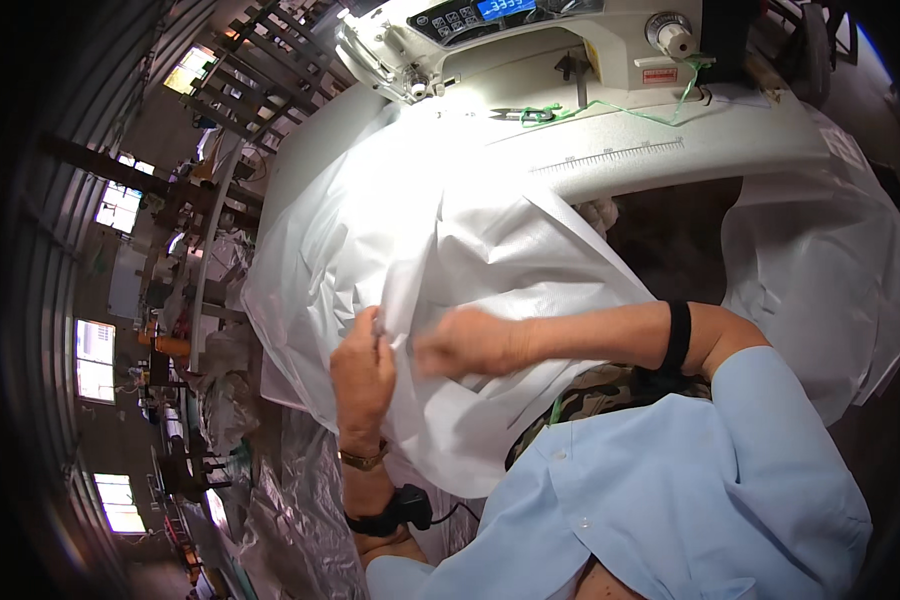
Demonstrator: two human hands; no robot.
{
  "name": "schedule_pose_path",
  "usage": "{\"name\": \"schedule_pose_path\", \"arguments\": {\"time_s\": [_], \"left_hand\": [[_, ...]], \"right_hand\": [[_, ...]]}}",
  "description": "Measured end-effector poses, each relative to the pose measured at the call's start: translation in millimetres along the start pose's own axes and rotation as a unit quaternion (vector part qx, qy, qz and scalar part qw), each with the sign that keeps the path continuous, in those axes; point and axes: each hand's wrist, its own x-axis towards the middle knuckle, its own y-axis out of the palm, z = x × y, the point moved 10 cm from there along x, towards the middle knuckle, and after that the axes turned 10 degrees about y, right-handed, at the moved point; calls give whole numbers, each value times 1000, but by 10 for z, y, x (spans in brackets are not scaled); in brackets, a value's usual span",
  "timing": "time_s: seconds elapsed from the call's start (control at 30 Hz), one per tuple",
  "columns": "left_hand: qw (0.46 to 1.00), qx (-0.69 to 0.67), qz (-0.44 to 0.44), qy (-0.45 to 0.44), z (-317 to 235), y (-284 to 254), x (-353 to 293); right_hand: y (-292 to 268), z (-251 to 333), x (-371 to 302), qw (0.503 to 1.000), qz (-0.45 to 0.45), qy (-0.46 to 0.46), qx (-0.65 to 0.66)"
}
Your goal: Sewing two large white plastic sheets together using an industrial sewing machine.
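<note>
A large sheet of thin white fabric (pixel 550 280) spreads in folds from the sewing machine bed down over my lap. My left hand (pixel 363 365) is closed at the left part of the fabric, pinching a raised fold between thumb and fingers. Just to its right, my right hand (pixel 475 342) is over the fabric with its fingertips smeared by motion, so their grip is hidden. Above both hands stands a white sewing machine (pixel 620 40), its lamp glaring on the fabric near the needle area. Thread snips (pixel 530 115) with green on them lie on the machine bed.
Green thread (pixel 675 110) trails over the machine bed (pixel 730 140). More white fabric (pixel 820 270) hangs at the right. Crumpled clear plastic (pixel 295 510) lies at lower left. A black device (pixel 410 505) with a cable is strapped to my left forearm. Racks (pixel 260 70) stand at far left.
</note>
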Motion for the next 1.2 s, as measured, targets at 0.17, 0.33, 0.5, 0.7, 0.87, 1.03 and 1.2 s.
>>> {"name": "schedule_pose_path", "arguments": {"time_s": [0.17,0.33,0.5,0.7,0.87,1.03,1.2], "left_hand": [[983,-86,-158,-41,339,-478,150],[983,-73,-166,34,176,-939,601],[985,-73,-111,106,-105,-1126,969],[991,-34,-14,130,-398,-836,757],[976,-5,51,210,-818,-38,255],[982,-137,49,120,-698,478,57],[936,-345,71,-13,-404,862,-138]], "right_hand": [[-1419,-1119,38,839,-405,244,270],[-1337,-1623,539,691,-322,300,574],[-787,-1113,601,743,-192,228,599],[-197,-148,-321,870,-146,102,461],[-597,271,-1059,943,-297,10,153],[-161,10,-936,974,-62,118,184],[-117,88,-935,993,-98,59,1]]}}
